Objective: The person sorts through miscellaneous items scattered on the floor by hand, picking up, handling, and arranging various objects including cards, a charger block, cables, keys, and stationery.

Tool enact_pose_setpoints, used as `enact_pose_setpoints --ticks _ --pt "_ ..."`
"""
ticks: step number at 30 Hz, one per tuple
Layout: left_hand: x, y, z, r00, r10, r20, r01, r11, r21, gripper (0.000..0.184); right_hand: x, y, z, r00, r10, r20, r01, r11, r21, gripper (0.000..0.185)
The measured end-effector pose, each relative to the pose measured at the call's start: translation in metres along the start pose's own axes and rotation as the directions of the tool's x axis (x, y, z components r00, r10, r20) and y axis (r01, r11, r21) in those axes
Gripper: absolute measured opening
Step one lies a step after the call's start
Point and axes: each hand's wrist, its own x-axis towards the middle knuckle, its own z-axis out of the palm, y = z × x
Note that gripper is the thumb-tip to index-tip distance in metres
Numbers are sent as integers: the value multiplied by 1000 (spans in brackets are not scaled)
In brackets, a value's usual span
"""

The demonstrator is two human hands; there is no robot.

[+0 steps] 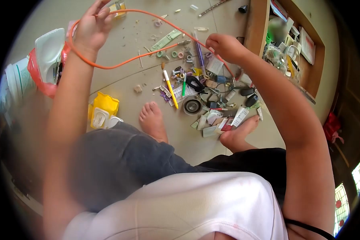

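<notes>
An orange cable (105, 67) is stretched between my two hands. My left hand (93, 27) is raised at the upper left, fingers curled round the cable, and a loop hangs past the wrist. One metal-tipped end of the cable (184, 42) hangs free between the hands. On the right, my right hand (225, 47) has its fingers closed on the cable, and a further length runs down from it toward the pile. Beneath the hands, small items lie spread on the tiled floor: a yellow marker (170, 89), a green marker (184, 85), a purple pen (199, 54) and a round dark metal cup (192, 105).
A wooden drawer (258, 24) full of mixed items stands at the upper right. At the left are a red plastic bag (44, 82) and a white tray (50, 48). A yellow wipes pack (107, 105) lies near my left foot (153, 120). Cards (212, 130) lie by my right foot (240, 135).
</notes>
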Motion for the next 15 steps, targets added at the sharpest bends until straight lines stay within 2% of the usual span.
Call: enact_pose_setpoints --ticks 2,3,5,6,7,9,10,11,12,13,15 --pt "-1 -5 1 998 -54 28 54 998 -21 17 -5 -5 3 984 -130 -122 149 975 163 39" --pt "-1 -7 -2 998 -54 29 55 998 -21 17 -8 -9 11 984 -129 -122 148 975 163 39" --pt "1 -8 -7 988 -155 26 155 987 -29 17 -9 -19 31 919 -104 -380 80 994 -79 45" --pt "2 -8 -8 988 -155 25 156 987 -26 17 -4 -17 33 944 -12 -328 -28 993 -118 50" --pt "-2 -6 -5 986 -164 43 165 986 -16 17 -4 -22 29 944 -13 -328 -26 993 -116 50" --pt "-3 -2 0 984 -167 60 168 986 -5 17 -3 -30 19 905 231 -356 -286 952 -108 41" --pt "-3 -1 1 980 -172 104 177 983 -40 17 2 -21 20 906 229 -355 -283 953 -109 41" --pt "-4 0 3 973 -177 150 190 979 -75 17 7 -7 21 925 190 -330 -265 944 -198 37" --pt "-5 0 6 972 -177 154 191 979 -76 17 11 6 22 940 155 -304 -245 927 -284 34" --pt "-5 0 9 974 -178 143 191 979 -79 18 9 1 16 938 157 -308 -248 926 -286 34" --pt "-8 0 11 976 -175 126 187 979 -87 18 8 -11 10 934 70 -351 -62 998 33 33"
